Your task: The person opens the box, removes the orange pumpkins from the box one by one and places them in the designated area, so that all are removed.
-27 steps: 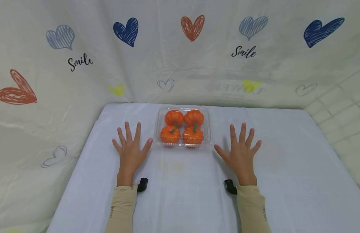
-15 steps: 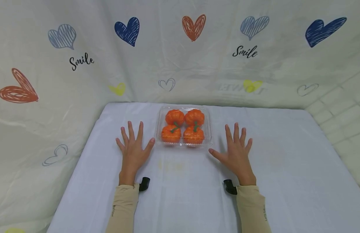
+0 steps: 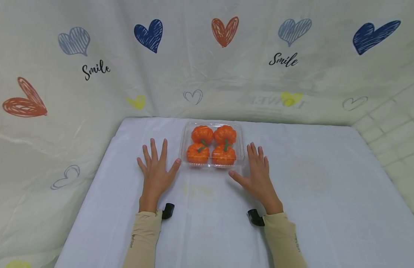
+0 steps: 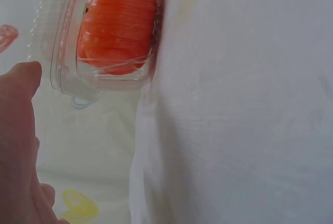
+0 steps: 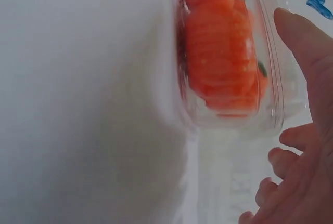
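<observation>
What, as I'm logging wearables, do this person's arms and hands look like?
The left sleeve and right sleeve are beige, with dark lettering too small to read. A short, bent black piece juts inward from each sleeve. The left hand and right hand are bare, with no gloves or rings in sight.

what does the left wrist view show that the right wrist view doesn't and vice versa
Only the left wrist view shows the left hand, a yellow heart and part of a red heart, both printed on the backdrop.

Only the right wrist view shows the right hand and some faint grey lettering too blurred to read.

Both show the clear container at close range with orange pumpkins inside, the white cloth and some of the pale backdrop.
</observation>
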`<move>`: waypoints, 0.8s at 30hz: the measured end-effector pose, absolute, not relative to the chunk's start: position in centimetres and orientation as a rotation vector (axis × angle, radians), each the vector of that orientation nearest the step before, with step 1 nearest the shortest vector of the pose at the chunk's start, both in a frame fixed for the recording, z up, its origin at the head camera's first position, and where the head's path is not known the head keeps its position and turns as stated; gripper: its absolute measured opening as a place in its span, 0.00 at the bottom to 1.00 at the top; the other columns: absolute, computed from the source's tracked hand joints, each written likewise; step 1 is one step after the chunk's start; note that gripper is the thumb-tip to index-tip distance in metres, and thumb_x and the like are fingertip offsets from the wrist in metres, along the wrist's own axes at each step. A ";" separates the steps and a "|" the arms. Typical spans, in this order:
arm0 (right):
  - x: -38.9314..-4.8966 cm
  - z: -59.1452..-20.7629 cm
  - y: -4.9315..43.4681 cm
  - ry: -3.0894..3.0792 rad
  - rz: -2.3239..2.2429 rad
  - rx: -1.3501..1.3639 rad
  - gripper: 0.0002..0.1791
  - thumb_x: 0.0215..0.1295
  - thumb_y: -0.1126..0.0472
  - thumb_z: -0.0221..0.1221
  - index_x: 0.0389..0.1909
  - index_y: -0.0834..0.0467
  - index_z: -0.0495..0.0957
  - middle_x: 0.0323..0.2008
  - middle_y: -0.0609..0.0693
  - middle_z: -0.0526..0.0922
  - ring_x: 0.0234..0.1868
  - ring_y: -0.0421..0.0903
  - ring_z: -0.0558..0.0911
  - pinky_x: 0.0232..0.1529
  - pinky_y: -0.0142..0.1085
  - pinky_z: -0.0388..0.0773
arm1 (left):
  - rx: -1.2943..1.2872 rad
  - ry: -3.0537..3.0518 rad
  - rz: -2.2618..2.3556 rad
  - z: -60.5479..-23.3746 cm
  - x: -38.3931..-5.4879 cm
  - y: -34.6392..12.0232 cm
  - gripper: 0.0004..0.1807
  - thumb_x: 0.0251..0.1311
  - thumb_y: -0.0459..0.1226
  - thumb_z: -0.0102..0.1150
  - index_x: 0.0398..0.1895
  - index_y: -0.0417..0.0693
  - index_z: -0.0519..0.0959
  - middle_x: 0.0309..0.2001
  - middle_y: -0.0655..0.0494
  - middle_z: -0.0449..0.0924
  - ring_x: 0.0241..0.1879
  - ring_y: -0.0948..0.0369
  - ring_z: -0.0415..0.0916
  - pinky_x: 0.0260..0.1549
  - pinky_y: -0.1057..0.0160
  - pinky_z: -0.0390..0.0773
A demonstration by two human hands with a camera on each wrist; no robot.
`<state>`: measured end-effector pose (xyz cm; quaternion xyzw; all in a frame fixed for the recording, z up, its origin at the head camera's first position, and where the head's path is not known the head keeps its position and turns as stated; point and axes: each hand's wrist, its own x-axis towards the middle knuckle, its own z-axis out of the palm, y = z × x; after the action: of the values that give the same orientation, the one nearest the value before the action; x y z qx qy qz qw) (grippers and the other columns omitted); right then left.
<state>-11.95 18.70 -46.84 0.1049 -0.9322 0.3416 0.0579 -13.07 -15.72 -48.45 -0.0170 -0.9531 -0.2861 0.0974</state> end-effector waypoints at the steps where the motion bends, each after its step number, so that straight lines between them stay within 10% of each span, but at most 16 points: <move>1: -11.9 -46.9 18.6 -2.827 1.067 0.317 0.61 0.66 0.44 0.72 0.86 0.64 0.45 0.86 0.61 0.43 0.85 0.64 0.36 0.80 0.66 0.32 | -0.051 -2.820 -0.851 -48.4 -13.0 -15.7 0.50 0.74 0.66 0.51 0.90 0.62 0.43 0.87 0.48 0.21 0.83 0.38 0.18 0.71 0.23 0.22; 24: -11.9 -47.4 17.0 -2.751 1.467 0.132 0.53 0.74 0.48 0.68 0.87 0.62 0.48 0.87 0.53 0.45 0.86 0.54 0.45 0.81 0.58 0.48 | -0.143 -2.755 -1.142 -48.5 -13.0 -14.2 0.55 0.72 0.62 0.56 0.90 0.56 0.39 0.88 0.48 0.25 0.84 0.38 0.25 0.74 0.26 0.29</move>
<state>-11.87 17.04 -47.44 0.0423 -0.8816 0.4701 0.0104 -12.99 -14.19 -48.50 -0.0478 -0.9199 -0.3813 0.0780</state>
